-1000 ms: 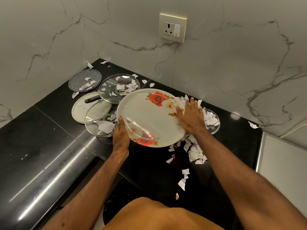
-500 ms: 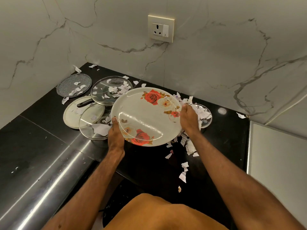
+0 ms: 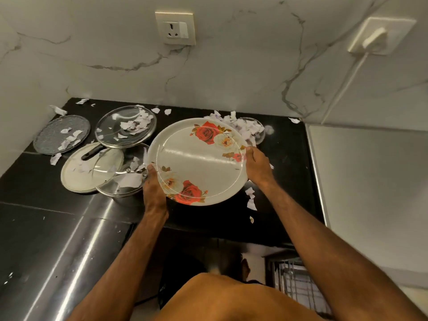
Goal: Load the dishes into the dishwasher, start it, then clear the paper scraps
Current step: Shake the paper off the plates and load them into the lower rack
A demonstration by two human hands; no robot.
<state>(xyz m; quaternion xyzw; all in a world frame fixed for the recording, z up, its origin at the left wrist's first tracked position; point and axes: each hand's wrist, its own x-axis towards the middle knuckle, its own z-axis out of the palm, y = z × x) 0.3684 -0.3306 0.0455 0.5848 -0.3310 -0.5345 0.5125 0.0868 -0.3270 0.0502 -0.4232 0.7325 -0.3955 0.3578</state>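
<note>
Above the counter, the rose-patterned plate, now lifted free of paper scraps, is gripped by left hand and right hand, seemingly ready for loading.

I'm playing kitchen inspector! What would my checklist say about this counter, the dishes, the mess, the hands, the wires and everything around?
Surface: black counter, glossy, strewn with scraps.
Job's things: rose plate held up, tilted; far glass lid, near glass lid, cream plate and grey disc sit to its left.
Clutter: paper scraps on the lids and counter, heaped behind the plate.
Hands: left hand and right hand grip the plate's opposite rims.
Cables: white cord runs down from a wall plug.
Surroundings: marble wall, socket, wire rack below right.
</note>
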